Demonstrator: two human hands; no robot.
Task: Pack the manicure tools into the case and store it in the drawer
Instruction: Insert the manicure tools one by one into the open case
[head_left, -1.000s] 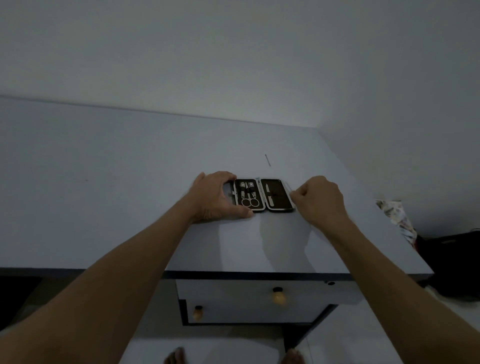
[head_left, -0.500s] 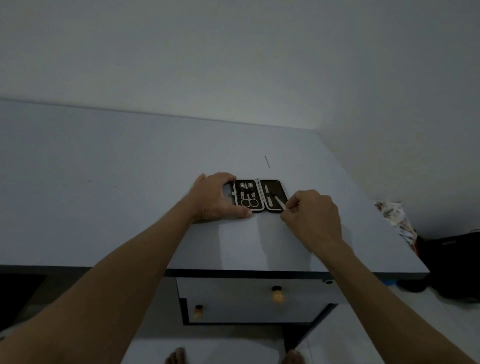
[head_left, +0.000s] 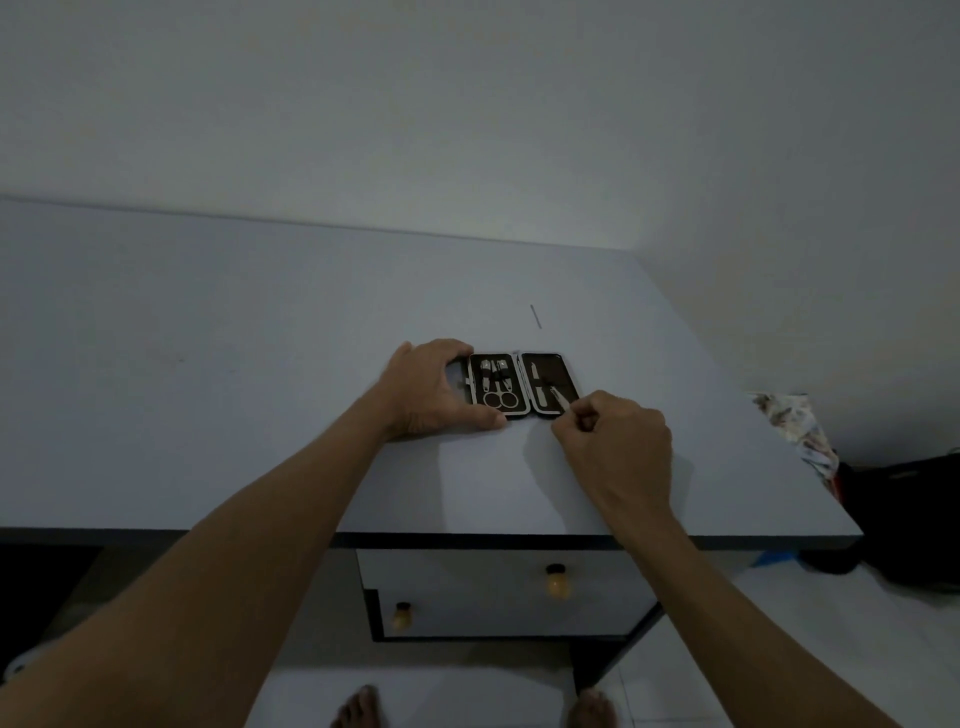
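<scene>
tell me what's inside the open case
Left half of the case: scissors, small tools. Right half: a slim tool, plus a thin stick pinched by the right hand, whose fingers cover its end.

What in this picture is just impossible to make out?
Head view only, and dim.
- The thin tool: too small to name; the right hand hides its near end.
- The case: its left edge is under the left hand.
- The sliver on the desk: too small.
- The drawer: its front hides the inside.

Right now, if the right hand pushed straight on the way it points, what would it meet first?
Probably the open case: the right hand pinches a thin tool whose tip lies over the case's right half. Whether it touches the lining is unclear.
</scene>
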